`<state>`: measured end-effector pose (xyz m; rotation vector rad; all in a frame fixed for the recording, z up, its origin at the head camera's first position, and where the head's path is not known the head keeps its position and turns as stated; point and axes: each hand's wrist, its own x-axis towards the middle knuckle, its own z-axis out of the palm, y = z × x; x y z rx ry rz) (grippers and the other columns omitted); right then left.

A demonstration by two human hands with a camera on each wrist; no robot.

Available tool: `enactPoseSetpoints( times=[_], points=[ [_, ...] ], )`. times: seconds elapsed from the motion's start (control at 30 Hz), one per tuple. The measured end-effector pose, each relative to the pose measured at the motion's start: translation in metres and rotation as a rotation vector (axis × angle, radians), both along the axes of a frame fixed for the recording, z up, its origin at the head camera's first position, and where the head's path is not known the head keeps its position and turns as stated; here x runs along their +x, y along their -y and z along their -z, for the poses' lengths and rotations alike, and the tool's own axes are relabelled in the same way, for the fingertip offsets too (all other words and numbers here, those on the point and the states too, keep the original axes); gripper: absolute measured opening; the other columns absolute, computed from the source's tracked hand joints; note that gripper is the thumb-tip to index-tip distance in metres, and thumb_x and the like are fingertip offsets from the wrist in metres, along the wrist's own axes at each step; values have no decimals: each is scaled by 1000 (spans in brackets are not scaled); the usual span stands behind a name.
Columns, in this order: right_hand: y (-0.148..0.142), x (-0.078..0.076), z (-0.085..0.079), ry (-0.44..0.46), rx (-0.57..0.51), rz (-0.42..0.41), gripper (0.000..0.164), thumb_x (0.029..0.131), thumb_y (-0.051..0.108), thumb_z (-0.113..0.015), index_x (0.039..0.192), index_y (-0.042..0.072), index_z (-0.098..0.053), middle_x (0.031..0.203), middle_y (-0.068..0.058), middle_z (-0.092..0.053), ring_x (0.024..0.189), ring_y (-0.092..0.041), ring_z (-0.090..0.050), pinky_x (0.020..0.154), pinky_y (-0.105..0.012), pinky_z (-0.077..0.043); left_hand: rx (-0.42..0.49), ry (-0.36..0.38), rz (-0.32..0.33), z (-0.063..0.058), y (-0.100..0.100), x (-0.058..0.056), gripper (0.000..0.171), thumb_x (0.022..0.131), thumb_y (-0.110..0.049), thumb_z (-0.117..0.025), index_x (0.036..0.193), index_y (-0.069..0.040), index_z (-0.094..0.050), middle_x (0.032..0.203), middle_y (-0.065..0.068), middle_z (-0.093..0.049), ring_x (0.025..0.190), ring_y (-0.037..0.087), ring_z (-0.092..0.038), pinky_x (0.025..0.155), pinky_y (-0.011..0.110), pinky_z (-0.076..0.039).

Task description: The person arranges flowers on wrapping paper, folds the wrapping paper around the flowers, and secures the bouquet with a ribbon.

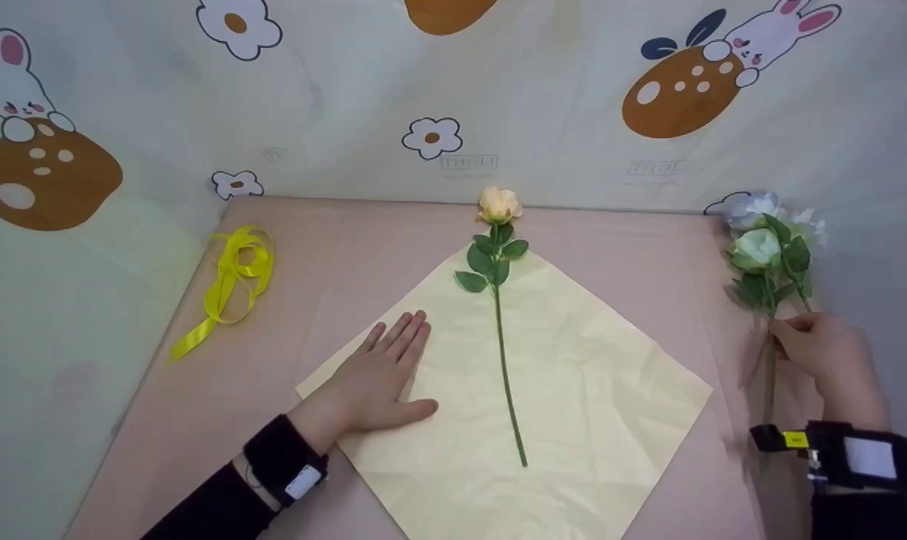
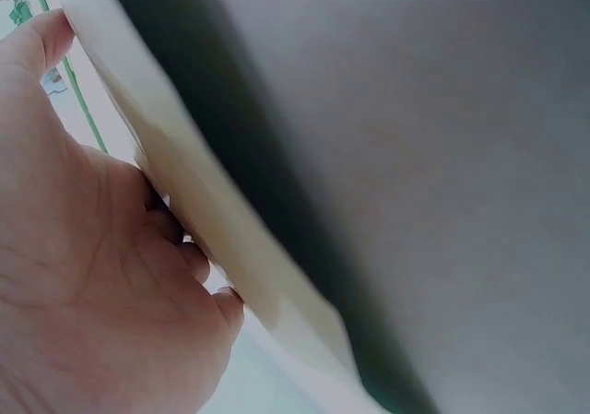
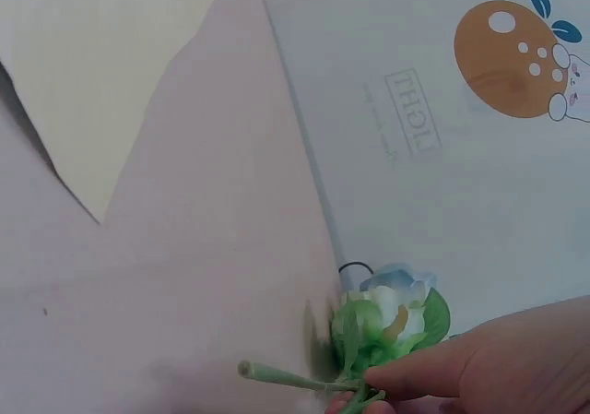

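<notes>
A cream sheet of wrapping paper (image 1: 596,375) lies cornerwise on the table. Along its middle runs a peach artificial rose (image 1: 500,205), its bloom past the paper's top corner and its stem pointing toward me. My left hand (image 1: 374,382) rests on the left part of the sheet, fingers extended and thumb out to the side. At the right, my right hand (image 1: 832,352) pinches the stem of a white-green artificial rose (image 1: 757,249). In the right wrist view, the fingertips (image 3: 383,382) meet at that green stem. Pale blue-white flowers (image 1: 757,208) show just behind this bloom.
A loosely looped yellow ribbon (image 1: 235,270) lies at the table's far left. Behind the pinkish table (image 1: 618,240) hangs a pale cloth (image 1: 333,97) printed with rabbits and flowers, which also covers the sides.
</notes>
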<state>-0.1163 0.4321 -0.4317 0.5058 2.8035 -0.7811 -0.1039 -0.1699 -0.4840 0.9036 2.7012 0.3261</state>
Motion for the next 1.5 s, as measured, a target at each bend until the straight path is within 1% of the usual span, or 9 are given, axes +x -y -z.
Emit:
enactPoseSetpoints(
  times=[0.17, 0.3, 0.4, 0.5, 0.73, 0.9, 1.1, 1.27, 1.5],
  points=[
    [3, -2, -5, 5, -69, 66, 57, 116, 35, -46, 135, -16, -62, 109, -24, -72, 95, -36, -67, 70, -37, -52, -6, 2, 0, 0, 0, 0, 110, 103, -70, -52, 173, 4, -11, 182, 19, -5, 169, 37, -3, 134, 60, -8],
    [2, -5, -3, -15, -198, 51, 61, 118, 31, -40, 152, -19, -47, 132, -31, -63, 95, -14, -67, 78, -27, -57, -6, -3, 2, 2, 0, -1, 110, 103, -71, -51, 173, 3, -11, 182, 19, -5, 169, 36, -2, 134, 60, -7],
    [4, -6, -2, -29, -275, -15, 57, 119, 26, -38, 152, -20, -46, 130, -25, -63, 88, 1, -59, 77, -18, -55, -6, -8, 3, 3, 0, -1, 110, 102, -71, -52, 173, 3, -11, 182, 19, -6, 169, 37, -3, 134, 60, -8],
    [11, -7, -2, -50, -309, -55, 53, 119, 24, -38, 148, -20, -50, 120, -11, -66, 91, -3, -58, 78, -19, -55, -10, -6, 4, 3, -1, -1, 110, 103, -71, -51, 173, 3, -11, 182, 19, -5, 169, 37, -3, 134, 60, -8],
    [48, -16, 4, -228, -387, 35, 51, 119, 25, -41, 148, -15, -51, 108, 14, -62, 91, -4, -56, 75, -16, -54, -25, 2, 2, 2, 0, 0, 110, 103, -72, -50, 173, 3, -10, 182, 19, -3, 169, 37, -2, 134, 59, -7],
    [78, -25, 4, -305, -517, 69, 36, 118, 23, -45, 138, -5, -57, 103, 10, -67, 89, -5, -62, 75, -16, -55, -14, 0, -1, 3, 0, 0, 110, 103, -71, -51, 173, 3, -11, 182, 19, -5, 169, 37, -3, 134, 60, -8],
    [114, -40, -1, -304, -678, -28, 28, 118, 17, -46, 132, -6, -56, 99, 7, -69, 84, -5, -61, 74, -17, -54, -21, -1, -2, 3, 0, -1, 110, 103, -71, -51, 173, 3, -11, 182, 19, -5, 169, 36, -2, 134, 60, -8],
    [149, -50, -5, -239, -691, -94, 39, 118, 20, -46, 139, -12, -53, 107, -2, -67, 87, -6, -61, 78, -19, -56, -30, -4, 1, 2, -1, -1, 111, 102, -72, -51, 173, 3, -10, 182, 19, -5, 169, 36, -2, 134, 59, -8],
    [197, -65, 2, -229, -731, -141, 35, 117, 15, -52, 133, -16, -59, 104, -10, -70, 86, -8, -65, 77, -22, -58, -26, -1, -3, 2, -2, 0, 111, 102, -72, -51, 173, 3, -10, 182, 19, -4, 169, 36, -2, 134, 59, -8]
  ],
)
